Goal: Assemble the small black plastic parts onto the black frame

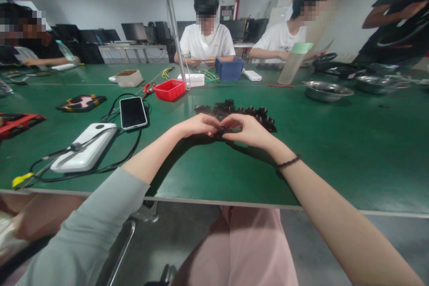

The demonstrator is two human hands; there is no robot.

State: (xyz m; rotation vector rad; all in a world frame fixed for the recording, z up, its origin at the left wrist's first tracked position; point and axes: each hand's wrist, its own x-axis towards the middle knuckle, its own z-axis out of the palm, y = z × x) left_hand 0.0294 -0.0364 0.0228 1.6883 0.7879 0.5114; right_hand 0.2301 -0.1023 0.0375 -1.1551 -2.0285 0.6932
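My left hand (201, 125) and my right hand (246, 130) meet over the green table (208, 165), fingertips close together. Between them they pinch a small dark part (221, 130); its kind is too small and too covered to make out. Just beyond my fingers lies a cluster of small black parts (261, 114) with knob-like tops, spreading from behind my left hand to the right. My right wrist wears a dark band (288, 161).
On the left lie a phone (133, 112), a white power bank (85, 147) and looped black cables. Farther back stand a red tray (170, 89), a metal pole (174, 22), a blue bin (229, 68), a bottle (295, 63) and a metal bowl (327, 91). Several people are around the table.
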